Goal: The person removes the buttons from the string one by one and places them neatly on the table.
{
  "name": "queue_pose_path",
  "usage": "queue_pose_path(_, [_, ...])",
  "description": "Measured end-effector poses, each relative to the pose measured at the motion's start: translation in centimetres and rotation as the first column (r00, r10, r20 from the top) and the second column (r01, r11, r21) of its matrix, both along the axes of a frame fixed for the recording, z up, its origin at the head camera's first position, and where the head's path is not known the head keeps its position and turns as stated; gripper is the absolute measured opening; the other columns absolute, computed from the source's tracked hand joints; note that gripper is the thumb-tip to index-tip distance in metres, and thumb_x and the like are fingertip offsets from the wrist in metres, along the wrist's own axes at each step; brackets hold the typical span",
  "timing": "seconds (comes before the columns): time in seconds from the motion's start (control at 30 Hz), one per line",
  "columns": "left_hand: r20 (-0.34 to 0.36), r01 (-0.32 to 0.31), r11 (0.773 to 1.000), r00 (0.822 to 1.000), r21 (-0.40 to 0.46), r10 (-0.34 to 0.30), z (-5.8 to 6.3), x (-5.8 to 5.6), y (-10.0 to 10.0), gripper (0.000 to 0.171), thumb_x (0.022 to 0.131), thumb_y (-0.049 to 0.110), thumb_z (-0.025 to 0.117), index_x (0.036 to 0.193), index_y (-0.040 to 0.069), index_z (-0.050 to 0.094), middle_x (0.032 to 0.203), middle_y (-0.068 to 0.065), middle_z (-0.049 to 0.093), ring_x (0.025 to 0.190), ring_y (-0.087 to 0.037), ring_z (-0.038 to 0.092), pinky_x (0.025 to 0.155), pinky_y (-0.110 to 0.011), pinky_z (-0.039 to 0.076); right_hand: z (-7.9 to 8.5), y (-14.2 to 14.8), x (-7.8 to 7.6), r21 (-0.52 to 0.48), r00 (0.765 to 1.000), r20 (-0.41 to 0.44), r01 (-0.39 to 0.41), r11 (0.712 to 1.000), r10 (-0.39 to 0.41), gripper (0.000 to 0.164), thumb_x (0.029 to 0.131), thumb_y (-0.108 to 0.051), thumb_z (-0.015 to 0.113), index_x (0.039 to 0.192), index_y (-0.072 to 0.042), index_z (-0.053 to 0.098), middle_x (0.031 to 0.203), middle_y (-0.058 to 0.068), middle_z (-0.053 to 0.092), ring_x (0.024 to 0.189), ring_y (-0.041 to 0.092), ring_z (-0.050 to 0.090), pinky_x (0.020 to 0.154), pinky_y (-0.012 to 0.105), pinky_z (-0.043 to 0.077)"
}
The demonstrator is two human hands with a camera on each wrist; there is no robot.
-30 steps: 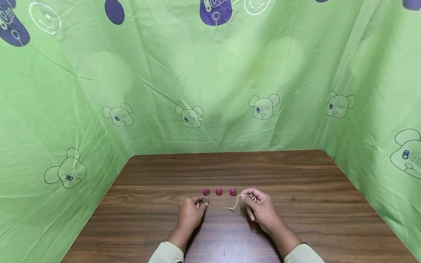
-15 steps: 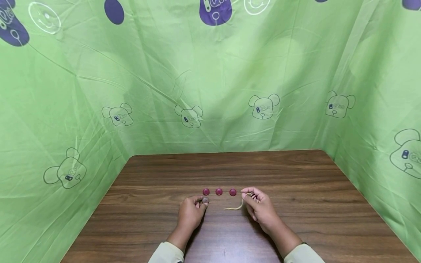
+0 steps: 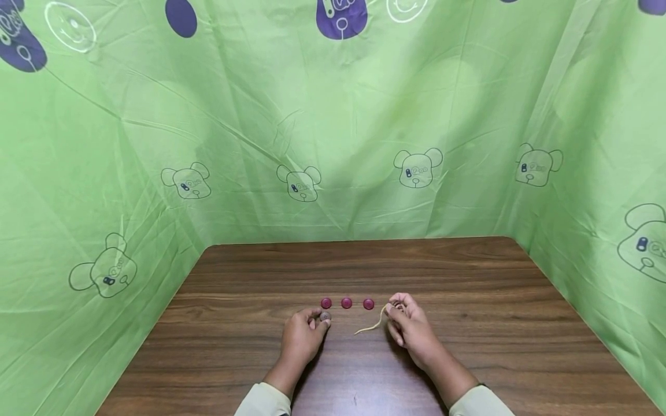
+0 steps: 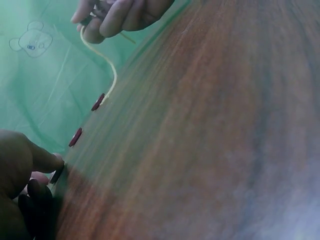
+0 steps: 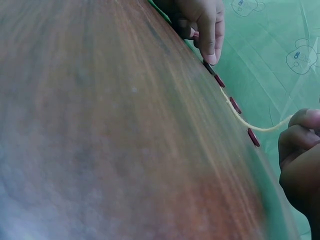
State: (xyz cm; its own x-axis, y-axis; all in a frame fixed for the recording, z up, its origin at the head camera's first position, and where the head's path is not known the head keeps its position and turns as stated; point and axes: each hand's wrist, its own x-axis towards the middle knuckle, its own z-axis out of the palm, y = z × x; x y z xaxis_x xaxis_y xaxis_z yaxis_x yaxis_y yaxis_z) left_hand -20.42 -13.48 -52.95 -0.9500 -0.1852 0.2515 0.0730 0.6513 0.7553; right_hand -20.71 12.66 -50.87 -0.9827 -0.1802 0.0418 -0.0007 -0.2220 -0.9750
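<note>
My left hand point(image 3: 302, 332) pinches a small brown-grey button point(image 3: 325, 316) by its edge, low over the table, between thumb and fingers. Just beyond it three dark red buttons lie in a row: the left one point(image 3: 326, 303), the middle one point(image 3: 346, 303) and the right one point(image 3: 368, 304). To the right of the row, my right hand point(image 3: 416, 332) grips a pale yellow string point(image 3: 370, 328) with its thumb and fingertips. One string end hangs down in a curve toward the left. In the left wrist view something dark shows between the right hand's fingers point(image 4: 115, 20), mostly hidden.
The brown wood-grain table point(image 3: 208, 346) has rounded far corners. A green printed cloth point(image 3: 354, 115) hangs behind it and along both sides.
My right hand has drawn slightly back to the right and turned a little, and the string's hanging end has shifted with it. The left hand stays where it was, pinching the brown-grey button.
</note>
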Motion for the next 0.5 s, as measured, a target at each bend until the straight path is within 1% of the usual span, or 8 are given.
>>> queue_pose_path(0.07, [0.002,-0.001,1.0,1.0,0.007,0.001,0.0,0.01,-0.02,0.027,0.085,0.013,0.091,0.109,0.004,0.083,0.065,0.006,0.051,0.06,-0.004,0.044,0.058,-0.025,0.04,-0.07,0.03,0.03,0.012,1.0,-0.015,0.023,1.0,-0.022,0.015,0.11,-0.008,0.059,0.124,-0.007,0.055,0.08,-0.008,0.053,0.048,0.002,0.038,0.044,0.015,0.031])
queue_pose_path(0.13, [0.004,-0.002,1.0,1.0,0.01,0.002,-0.02,0.02,-0.03,0.028,0.085,0.013,0.091,0.11,0.004,0.083,0.066,0.006,0.051,0.06,-0.004,0.044,0.058,-0.026,0.04,-0.18,0.08,0.01,0.017,0.999,-0.022,0.041,0.999,-0.041,0.021,0.109,-0.008,0.061,0.13,-0.008,0.06,0.081,-0.007,0.054,0.048,0.002,0.038,0.044,0.015,0.032])
queue_pose_path(0.17, [0.007,-0.003,1.0,1.0,0.012,0.003,-0.02,0.02,-0.02,0.028,0.085,0.013,0.091,0.11,0.004,0.083,0.066,0.006,0.051,0.059,-0.004,0.044,0.058,-0.026,0.04,-0.25,0.09,-0.02,0.019,0.999,-0.024,0.046,0.999,-0.045,0.024,0.109,-0.008,0.061,0.133,-0.009,0.06,0.079,-0.008,0.054,0.048,0.002,0.038,0.044,0.016,0.032])
queue_pose_path(0.23, [0.009,-0.003,1.0,1.0,0.013,0.003,-0.01,0.02,-0.03,0.027,0.086,0.014,0.091,0.11,0.004,0.083,0.066,0.007,0.051,0.06,-0.004,0.044,0.059,-0.026,0.04,-0.34,0.05,-0.12,0.014,0.998,-0.025,0.052,0.999,-0.052,0.028,0.109,-0.006,0.061,0.136,-0.007,0.053,0.074,-0.009,0.052,0.046,0.002,0.038,0.044,0.016,0.031])
queue_pose_path(0.3, [0.006,-0.002,1.0,1.0,0.015,0.002,0.02,0.04,-0.03,0.027,0.086,0.014,0.091,0.11,0.004,0.083,0.066,0.007,0.051,0.06,-0.004,0.044,0.059,-0.026,0.041,-0.4,-0.01,-0.22,-0.001,0.998,-0.026,0.057,0.998,-0.057,0.028,0.108,-0.004,0.061,0.132,-0.005,0.045,0.071,-0.01,0.051,0.044,0.002,0.038,0.044,0.017,0.029])
queue_pose_path(0.37, [0.005,-0.002,1.0,1.0,0.016,0.002,0.09,0.07,-0.03,0.027,0.086,0.014,0.09,0.109,0.004,0.083,0.066,0.006,0.051,0.06,-0.004,0.044,0.059,-0.026,0.041,-0.38,-0.08,-0.26,-0.013,0.998,-0.022,0.065,0.998,-0.065,0.029,0.106,0.0,0.062,0.125,-0.005,0.041,0.07,-0.01,0.053,0.044,0.002,0.039,0.044,0.017,0.03])
queue_pose_path(0.43, [0.001,-0.002,1.0,1.0,0.019,0.002,0.16,0.12,-0.05,0.027,0.086,0.014,0.09,0.109,0.004,0.082,0.066,0.006,0.051,0.06,-0.004,0.044,0.059,-0.026,0.041,-0.37,-0.12,-0.23,-0.021,0.997,-0.018,0.071,0.997,-0.071,0.028,0.104,0.002,0.064,0.122,-0.003,0.043,0.071,-0.01,0.056,0.043,0.002,0.04,0.043,0.017,0.031])
queue_pose_path(0.5, [0.003,0.0,1.0,1.0,0.022,0.0,0.16,0.15,-0.05,0.026,0.086,0.014,0.09,0.109,0.003,0.082,0.066,0.006,0.051,0.06,-0.004,0.044,0.059,-0.026,0.04,-0.36,-0.1,-0.15,-0.019,0.997,-0.017,0.078,0.997,-0.078,0.026,0.102,0.003,0.067,0.122,-0.001,0.05,0.074,-0.01,0.06,0.043,0.002,0.041,0.042,0.016,0.033])
